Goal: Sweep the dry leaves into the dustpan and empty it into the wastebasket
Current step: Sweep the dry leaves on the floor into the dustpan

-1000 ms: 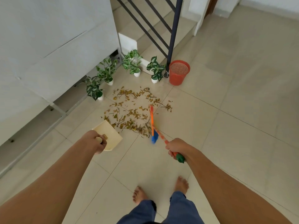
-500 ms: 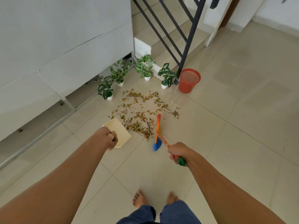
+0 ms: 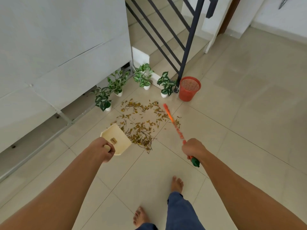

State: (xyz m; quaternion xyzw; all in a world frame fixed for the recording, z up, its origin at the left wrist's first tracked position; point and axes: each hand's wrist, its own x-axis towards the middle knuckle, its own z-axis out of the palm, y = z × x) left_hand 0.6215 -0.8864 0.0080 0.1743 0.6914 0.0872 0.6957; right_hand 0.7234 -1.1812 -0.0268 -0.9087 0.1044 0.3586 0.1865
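Left hand (image 3: 101,149) is wrapped tight round the stubby handle of the dustpan (image 3: 116,132). The fingers are curled under and the round end of the handle pokes out by the thumb. The pan is cream-coloured with a little brown sticker inside. Its open side faces the leaves (image 3: 141,127), right against the near-left edge of the pile. Can't tell if the lip actually sits flat on the tile.

Right hand (image 3: 193,148) is a closed fist round the broom (image 3: 174,125), gripping low on the stick so the green end cap sticks out below the fist. The stick is orange and runs away from the hand, up and to the left, across the right side of the pile. It's motion-blurred, so the far end is just an orange smear near the top right of the leaves, and I can't make out any bristles.

The leaves are dry and yellow-brown with some thin twigs, scattered loosely over the pale tiled floor (image 3: 240,122). The wastebasket (image 3: 186,95) is red mesh plastic and stands upright just beyond the pile on the right, at the foot of the dark stair railing (image 3: 189,39). Four small plants (image 3: 118,83) in white pots stand in a row to its left. Nearest the camera are two bare feet and blue trouser legs, with the right foot (image 3: 177,184) ahead of the left.
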